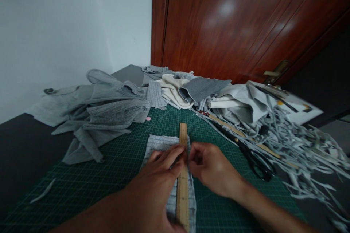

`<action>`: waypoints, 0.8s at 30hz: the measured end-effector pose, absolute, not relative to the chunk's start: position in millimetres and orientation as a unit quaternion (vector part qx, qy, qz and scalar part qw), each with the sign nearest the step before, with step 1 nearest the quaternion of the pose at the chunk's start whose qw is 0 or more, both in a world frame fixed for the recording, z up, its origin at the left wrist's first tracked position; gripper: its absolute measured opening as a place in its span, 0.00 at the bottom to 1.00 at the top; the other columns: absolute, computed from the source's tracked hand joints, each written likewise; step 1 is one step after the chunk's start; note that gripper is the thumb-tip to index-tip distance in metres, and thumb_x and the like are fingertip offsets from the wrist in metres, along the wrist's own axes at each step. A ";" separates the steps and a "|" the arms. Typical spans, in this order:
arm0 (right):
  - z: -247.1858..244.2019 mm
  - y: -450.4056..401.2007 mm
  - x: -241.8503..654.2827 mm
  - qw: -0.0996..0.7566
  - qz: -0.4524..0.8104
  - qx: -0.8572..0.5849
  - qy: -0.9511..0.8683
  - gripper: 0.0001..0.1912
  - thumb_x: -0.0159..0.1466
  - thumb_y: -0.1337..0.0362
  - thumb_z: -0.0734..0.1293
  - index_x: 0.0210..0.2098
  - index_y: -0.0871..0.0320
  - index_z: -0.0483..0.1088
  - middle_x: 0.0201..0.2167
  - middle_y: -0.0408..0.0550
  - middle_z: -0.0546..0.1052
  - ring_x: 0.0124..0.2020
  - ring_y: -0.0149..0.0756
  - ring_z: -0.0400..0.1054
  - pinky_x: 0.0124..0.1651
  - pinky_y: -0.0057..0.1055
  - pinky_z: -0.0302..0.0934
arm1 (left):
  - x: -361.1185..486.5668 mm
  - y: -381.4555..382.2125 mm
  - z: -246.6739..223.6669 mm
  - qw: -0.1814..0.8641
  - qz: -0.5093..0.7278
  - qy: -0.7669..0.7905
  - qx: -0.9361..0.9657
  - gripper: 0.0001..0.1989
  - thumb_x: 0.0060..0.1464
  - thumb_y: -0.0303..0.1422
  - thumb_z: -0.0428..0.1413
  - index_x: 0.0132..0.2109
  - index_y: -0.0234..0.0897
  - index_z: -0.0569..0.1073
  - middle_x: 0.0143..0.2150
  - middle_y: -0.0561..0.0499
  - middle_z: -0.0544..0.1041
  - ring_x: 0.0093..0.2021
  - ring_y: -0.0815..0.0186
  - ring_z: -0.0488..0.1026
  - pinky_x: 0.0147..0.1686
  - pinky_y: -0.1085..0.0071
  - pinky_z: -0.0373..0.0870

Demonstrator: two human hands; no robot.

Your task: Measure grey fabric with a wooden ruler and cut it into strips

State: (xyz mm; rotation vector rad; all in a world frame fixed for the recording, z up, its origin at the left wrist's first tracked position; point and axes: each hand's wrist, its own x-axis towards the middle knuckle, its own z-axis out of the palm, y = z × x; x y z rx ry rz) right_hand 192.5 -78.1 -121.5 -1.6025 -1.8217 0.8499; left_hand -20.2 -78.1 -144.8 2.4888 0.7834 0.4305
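Observation:
A piece of grey ribbed cloth (161, 141) lies on the green cutting mat (218, 211). Lengthwise over it, near its right edge, rests a wooden ruler (183, 185). My left hand (160, 176) lies across the cloth and ruler with its fingers spread, pressing on the ruler. My right hand (209, 167) is closed beside the cloth's right edge, its fingertips pinched close to the ruler. Whatever those fingertips hold, if anything, is hidden.
Grey garments (109, 113) are heaped at the left, and folded cloths (205, 89) at the back. Black scissors (255, 160) and a second wooden stick (226, 125) lie right, beside a tangle of grey strips (295, 145). A cloth scrap (43, 191) lies at left.

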 end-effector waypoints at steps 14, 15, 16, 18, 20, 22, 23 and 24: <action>-119.7 -85.8 185.6 0.283 0.287 -0.621 -0.672 0.09 0.55 0.76 0.66 0.24 0.55 0.68 0.19 0.38 0.71 0.21 0.29 0.62 0.23 0.26 0.53 | -20.0 -83.3 -116.0 0.262 0.107 0.310 0.908 0.59 0.40 0.56 0.67 0.73 0.29 0.61 0.77 0.33 0.55 0.76 0.41 0.53 0.72 0.45 0.53; -120.1 -84.4 186.1 0.292 0.283 -0.625 -0.666 0.09 0.55 0.75 0.67 0.24 0.55 0.68 0.20 0.38 0.71 0.21 0.30 0.62 0.23 0.26 0.53 | -20.4 -83.8 -115.4 0.264 0.110 0.310 0.907 0.58 0.40 0.56 0.67 0.73 0.30 0.61 0.77 0.34 0.54 0.76 0.40 0.53 0.72 0.44 0.53; -120.2 -83.9 186.9 0.301 0.282 -0.624 -0.663 0.09 0.56 0.74 0.67 0.25 0.55 0.68 0.20 0.38 0.70 0.21 0.30 0.62 0.23 0.26 0.53 | -20.7 -84.0 -115.5 0.265 0.112 0.309 0.906 0.58 0.40 0.55 0.67 0.73 0.30 0.61 0.78 0.33 0.54 0.76 0.39 0.52 0.72 0.43 0.52; -119.9 -86.7 188.2 0.307 0.292 -0.615 -0.666 0.08 0.57 0.73 0.66 0.26 0.55 0.68 0.20 0.39 0.71 0.22 0.30 0.63 0.23 0.26 0.53 | -21.2 -83.9 -116.8 0.266 0.111 0.305 0.908 0.59 0.40 0.55 0.68 0.73 0.30 0.61 0.78 0.33 0.53 0.76 0.39 0.51 0.72 0.41 0.52; -119.8 -92.6 188.3 0.293 0.311 -0.605 -0.672 0.07 0.57 0.73 0.66 0.26 0.55 0.68 0.20 0.39 0.71 0.22 0.30 0.63 0.23 0.26 0.53 | -21.2 -83.9 -117.7 0.261 0.103 0.304 0.910 0.60 0.40 0.56 0.68 0.74 0.28 0.60 0.78 0.32 0.52 0.77 0.39 0.50 0.72 0.42 0.50; -120.7 -96.1 187.6 0.277 0.323 -0.601 -0.676 0.08 0.57 0.73 0.66 0.26 0.55 0.68 0.20 0.38 0.71 0.21 0.30 0.62 0.23 0.26 0.53 | -20.7 -84.3 -117.2 0.256 0.093 0.311 0.911 0.62 0.39 0.57 0.68 0.74 0.27 0.58 0.78 0.31 0.52 0.77 0.39 0.49 0.73 0.42 0.49; -121.5 -95.9 187.5 0.277 0.319 -0.602 -0.677 0.08 0.57 0.74 0.66 0.26 0.55 0.68 0.20 0.38 0.71 0.21 0.30 0.62 0.23 0.26 0.53 | -20.4 -84.6 -116.6 0.255 0.089 0.314 0.910 0.63 0.39 0.57 0.68 0.74 0.26 0.57 0.78 0.31 0.51 0.77 0.39 0.49 0.73 0.42 0.49; -122.4 -94.3 187.7 0.284 0.309 -0.606 -0.676 0.08 0.56 0.74 0.66 0.25 0.55 0.68 0.20 0.38 0.71 0.21 0.30 0.62 0.23 0.26 0.53 | -20.2 -84.9 -115.8 0.256 0.086 0.316 0.909 0.63 0.39 0.58 0.68 0.75 0.27 0.57 0.78 0.31 0.51 0.77 0.39 0.49 0.73 0.42 0.49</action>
